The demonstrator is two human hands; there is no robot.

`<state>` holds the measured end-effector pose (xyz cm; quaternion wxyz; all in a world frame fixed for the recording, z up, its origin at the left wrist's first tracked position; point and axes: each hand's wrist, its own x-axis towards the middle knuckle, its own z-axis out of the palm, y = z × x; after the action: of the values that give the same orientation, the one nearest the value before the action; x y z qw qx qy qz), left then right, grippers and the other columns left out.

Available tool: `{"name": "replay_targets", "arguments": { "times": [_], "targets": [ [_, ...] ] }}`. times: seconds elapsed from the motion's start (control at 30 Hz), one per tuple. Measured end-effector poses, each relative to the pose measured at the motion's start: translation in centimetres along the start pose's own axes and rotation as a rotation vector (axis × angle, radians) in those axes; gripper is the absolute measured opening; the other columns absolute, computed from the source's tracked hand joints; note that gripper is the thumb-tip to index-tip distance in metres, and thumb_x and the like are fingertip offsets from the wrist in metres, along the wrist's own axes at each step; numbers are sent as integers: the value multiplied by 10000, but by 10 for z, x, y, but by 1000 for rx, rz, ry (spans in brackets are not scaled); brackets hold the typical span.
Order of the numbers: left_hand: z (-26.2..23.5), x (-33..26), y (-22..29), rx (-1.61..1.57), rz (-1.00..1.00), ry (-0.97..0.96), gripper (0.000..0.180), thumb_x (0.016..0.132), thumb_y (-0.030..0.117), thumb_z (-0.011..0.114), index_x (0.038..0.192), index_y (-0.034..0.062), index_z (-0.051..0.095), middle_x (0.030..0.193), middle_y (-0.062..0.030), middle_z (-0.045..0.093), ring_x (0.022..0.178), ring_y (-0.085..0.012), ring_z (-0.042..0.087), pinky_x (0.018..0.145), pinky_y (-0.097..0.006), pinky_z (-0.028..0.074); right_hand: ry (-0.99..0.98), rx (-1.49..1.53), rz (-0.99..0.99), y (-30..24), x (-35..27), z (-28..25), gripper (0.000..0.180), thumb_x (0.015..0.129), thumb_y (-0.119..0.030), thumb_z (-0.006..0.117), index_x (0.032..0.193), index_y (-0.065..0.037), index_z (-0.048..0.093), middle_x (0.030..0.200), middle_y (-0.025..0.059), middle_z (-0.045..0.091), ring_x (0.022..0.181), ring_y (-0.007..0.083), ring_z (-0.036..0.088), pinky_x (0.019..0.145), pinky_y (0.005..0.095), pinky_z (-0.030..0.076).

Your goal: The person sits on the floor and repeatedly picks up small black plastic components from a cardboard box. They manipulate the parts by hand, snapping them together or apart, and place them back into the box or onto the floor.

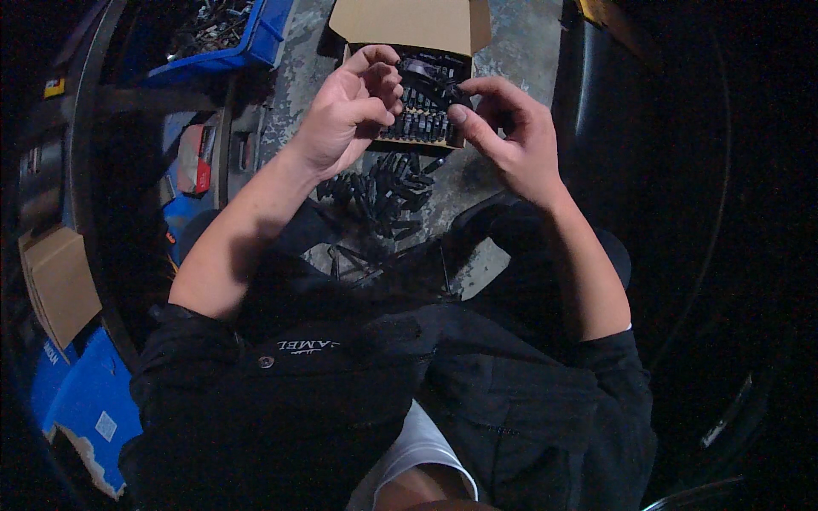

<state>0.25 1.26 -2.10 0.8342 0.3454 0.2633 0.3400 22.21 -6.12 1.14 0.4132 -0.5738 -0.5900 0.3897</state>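
Left hand (pixel 351 112) half curled, its hold unclear to us, right hand (pixel 515 140) seemingly pinching a black part (pixel 445 87) over the box (pixel 409 21); we judge a packing step, next calling for careful alignment.

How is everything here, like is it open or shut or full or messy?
Cardboard box: flap open, black parts in rows inside
Loose black parts: heaped on the floor
Blue bin: open-topped, holding jumbled small pieces
Blue packaging: edge torn
Left hand: fingers curled, grip unclear
Right hand: thumb and forefinger bent near a dark piece, grip unclear
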Motion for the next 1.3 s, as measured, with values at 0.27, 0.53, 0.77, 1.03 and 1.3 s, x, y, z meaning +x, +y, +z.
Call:
{"name": "replay_targets", "arguments": {
  "times": [0.27,0.53,0.77,1.03,1.3],
  "targets": [
    [12,-3,4,251,45,-93,677,761,-53,660,1395,75,459,1135,-42,593,957,-121,588,785,-232,482,-16,-92,-28,-3,-1,1,293,852,-229,769,1040,-26,674,672,40,642,580,73,554,545,250,444],
    [4,3,-7,324,234,-111,524,865,50,736,1344,60,521,1181,-37,594,1085,-117,583,936,-264,486,-24,-64,-53,-4,-1,5,287,849,-227,770,1035,-29,678,685,54,650,585,87,572,556,261,460],
    [6,0,-2,414,220,-75,461,853,57,760,1276,63,577,1096,-30,648,1006,-112,622,894,-261,516,-44,-67,-58,-2,-1,4,306,840,-228,782,1051,-38,668,656,42,605,571,88,525,544,260,434],
    [10,-4,10,557,136,-28,414,877,74,734,1272,51,615,1128,-24,654,976,-79,599,865,-248,502,-164,489,113,10,0,-2,361,829,-8,572,1161,-70,446,858,-4,474,805,102,461,727,232,397],
    [7,4,-4,531,203,-42,397,937,123,684,1312,41,583,1163,-40,643,999,-109,615,887,-275,526,-154,446,186,20,3,-2,176,955,6,485,1118,-53,454,996,50,564,876,126,540,780,260,463]
  ]
}}
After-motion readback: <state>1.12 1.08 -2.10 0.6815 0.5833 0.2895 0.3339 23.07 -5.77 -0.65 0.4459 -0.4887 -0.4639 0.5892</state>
